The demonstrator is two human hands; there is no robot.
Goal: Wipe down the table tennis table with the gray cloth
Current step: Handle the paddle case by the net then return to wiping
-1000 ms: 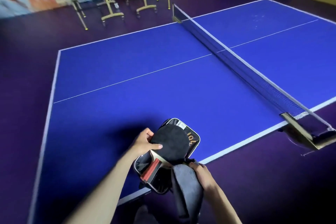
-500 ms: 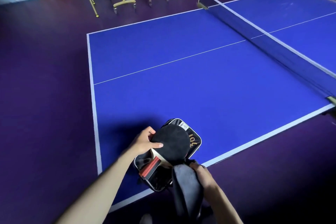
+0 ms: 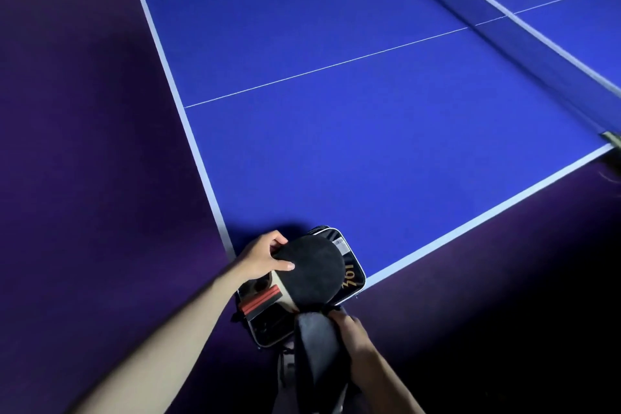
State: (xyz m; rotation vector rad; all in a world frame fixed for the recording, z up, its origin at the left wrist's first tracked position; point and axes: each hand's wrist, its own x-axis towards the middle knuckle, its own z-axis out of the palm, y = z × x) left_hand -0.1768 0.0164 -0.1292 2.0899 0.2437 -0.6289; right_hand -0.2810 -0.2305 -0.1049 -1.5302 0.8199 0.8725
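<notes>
Left hand (image 3: 261, 259) pinched the black paddle (image 3: 311, 274) by its edge, thumb on top and fingers (image 3: 277, 239) curled under, over the open case (image 3: 351, 274) at the near corner of the blue table (image 3: 336, 144). Right hand (image 3: 349, 329) had fingers curled round the gray cloth (image 3: 316, 343), which hung off the table edge below the case. Net (image 3: 524, 40) crossed at far right.

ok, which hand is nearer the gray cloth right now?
Right. The right hand grips the gray cloth at its top edge, off the table's near corner. The left hand is farther up, holding the black paddle over the open case.
</notes>
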